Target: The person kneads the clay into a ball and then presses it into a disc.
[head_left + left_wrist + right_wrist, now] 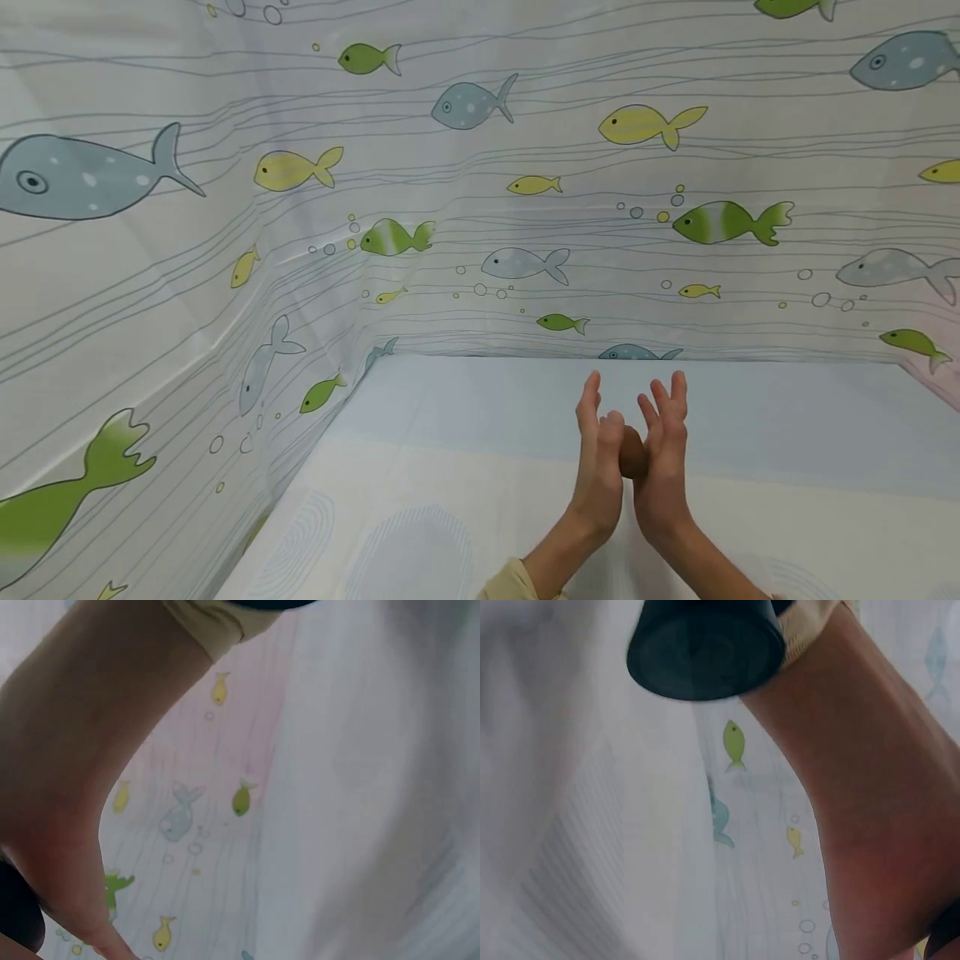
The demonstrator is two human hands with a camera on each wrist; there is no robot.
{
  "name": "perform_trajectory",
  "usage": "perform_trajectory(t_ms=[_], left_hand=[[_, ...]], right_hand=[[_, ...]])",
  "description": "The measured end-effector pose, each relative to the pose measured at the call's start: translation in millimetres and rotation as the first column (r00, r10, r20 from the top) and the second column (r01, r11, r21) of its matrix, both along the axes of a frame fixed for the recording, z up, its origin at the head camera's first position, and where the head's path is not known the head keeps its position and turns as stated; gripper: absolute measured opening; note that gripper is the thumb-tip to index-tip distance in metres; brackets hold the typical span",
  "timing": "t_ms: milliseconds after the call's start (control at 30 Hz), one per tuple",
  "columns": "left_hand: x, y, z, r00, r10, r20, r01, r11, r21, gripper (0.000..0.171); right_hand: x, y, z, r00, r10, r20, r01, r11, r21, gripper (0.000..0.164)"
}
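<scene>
The fish-printed sheeting [450,200] takes up most of what surrounds me, rising on the left and at the back. Below it spreads the pale tabletop cloth [465,417], with soft ringed shapes on it. Over that I raise my left hand [602,471] and my right hand [664,479], palms facing, most of the fingers I can see pointing up and loosely spread. A cream sleeve [513,582] bunches at my left forearm. Smallest is the rounded brown lump [632,455], caught between my two hands, touched from both sides; the wrist views cut it off, so I can't tell how much palm bears on it. With no fingers plainly wrapped beneath, I judge that easing either side could let it drop through the gap between my wrists; pressing unevenly could squirt it forward, or flatten it if it is soft. The far edge lies beyond my fingertips, the side edges well apart from me, with broad cloth for moving left, less to the right.
</scene>
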State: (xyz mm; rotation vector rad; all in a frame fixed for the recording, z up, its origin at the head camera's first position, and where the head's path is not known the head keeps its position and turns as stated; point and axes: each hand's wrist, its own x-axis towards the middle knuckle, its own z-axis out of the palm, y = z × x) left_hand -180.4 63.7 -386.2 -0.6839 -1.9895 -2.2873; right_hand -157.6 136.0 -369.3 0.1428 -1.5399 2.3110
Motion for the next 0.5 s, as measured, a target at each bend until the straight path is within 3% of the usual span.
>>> perform_trajectory(t_ms=[200,500], left_hand=[[9.1,4.3,0.3,0.998,-0.065,0.014,0.066,0.997,-0.041,0.057],[21.3,7.4,4.2,0.983,-0.178,-0.036,0.178,0.984,-0.008,0.063]], right_hand=[[-8.0,12.7,5.2,0.999,-0.032,0.017,0.033,0.996,-0.077,0.070],[-16.7,27.1,5.7,0.997,-0.076,-0.025,0.072,0.989,-0.132,0.073]])
